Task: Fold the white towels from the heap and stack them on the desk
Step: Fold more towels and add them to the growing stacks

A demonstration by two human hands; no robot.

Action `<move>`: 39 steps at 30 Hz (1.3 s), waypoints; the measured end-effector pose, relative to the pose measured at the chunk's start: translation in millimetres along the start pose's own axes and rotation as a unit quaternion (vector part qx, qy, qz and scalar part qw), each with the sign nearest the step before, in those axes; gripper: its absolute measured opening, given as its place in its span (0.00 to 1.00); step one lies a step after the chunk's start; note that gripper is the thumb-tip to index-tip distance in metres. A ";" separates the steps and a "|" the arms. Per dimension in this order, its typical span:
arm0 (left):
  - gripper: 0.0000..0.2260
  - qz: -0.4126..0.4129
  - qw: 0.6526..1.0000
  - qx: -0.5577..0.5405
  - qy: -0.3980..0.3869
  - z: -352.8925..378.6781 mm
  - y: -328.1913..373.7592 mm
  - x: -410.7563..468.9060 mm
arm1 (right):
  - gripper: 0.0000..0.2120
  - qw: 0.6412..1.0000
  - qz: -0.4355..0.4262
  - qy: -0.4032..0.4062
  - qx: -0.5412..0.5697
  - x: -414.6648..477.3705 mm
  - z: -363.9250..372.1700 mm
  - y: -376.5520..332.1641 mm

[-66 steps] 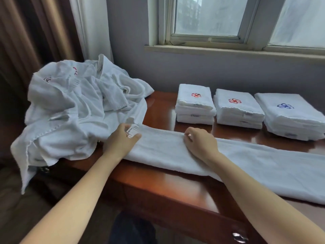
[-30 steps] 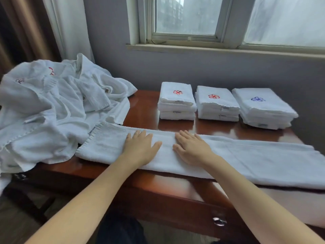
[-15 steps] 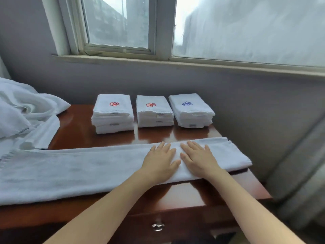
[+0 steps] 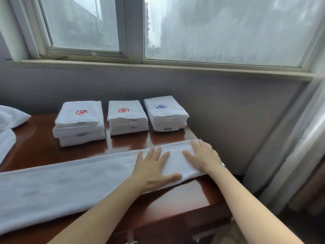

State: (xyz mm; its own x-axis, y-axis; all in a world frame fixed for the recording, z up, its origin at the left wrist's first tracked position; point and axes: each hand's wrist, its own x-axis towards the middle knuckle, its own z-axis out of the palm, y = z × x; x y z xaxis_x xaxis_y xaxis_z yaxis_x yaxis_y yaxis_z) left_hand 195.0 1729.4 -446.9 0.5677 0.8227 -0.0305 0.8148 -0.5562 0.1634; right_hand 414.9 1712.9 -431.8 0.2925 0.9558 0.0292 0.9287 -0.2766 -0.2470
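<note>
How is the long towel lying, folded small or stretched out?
Stretched out: the towel lies as one long strip across the desk, left hand and right hand flat on its right end.

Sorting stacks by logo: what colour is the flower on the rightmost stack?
Blue flower on the right stack, seen in the head view.

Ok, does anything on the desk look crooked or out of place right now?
Only the left stack, with a red emblem: its layers are fanned and offset, while the middle stack and right stack sit squarer. The long towel lies flat across the desk under the flat left hand and right hand.
</note>
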 end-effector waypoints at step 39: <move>0.10 -0.176 0.794 -0.579 0.062 -80.0 -103.5 -88.2 | 0.19 0.906 -0.219 0.015 0.362 -46.1 -22.1 -169.9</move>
State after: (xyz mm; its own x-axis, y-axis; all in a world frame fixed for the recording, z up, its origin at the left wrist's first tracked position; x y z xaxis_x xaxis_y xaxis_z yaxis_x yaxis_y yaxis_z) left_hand 51.2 1723.9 -382.2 0.2537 0.9486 -0.1889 0.2261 0.1317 0.9652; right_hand 248.7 1713.6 -369.8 -0.0520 0.9523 0.3005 0.5680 0.2758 -0.7755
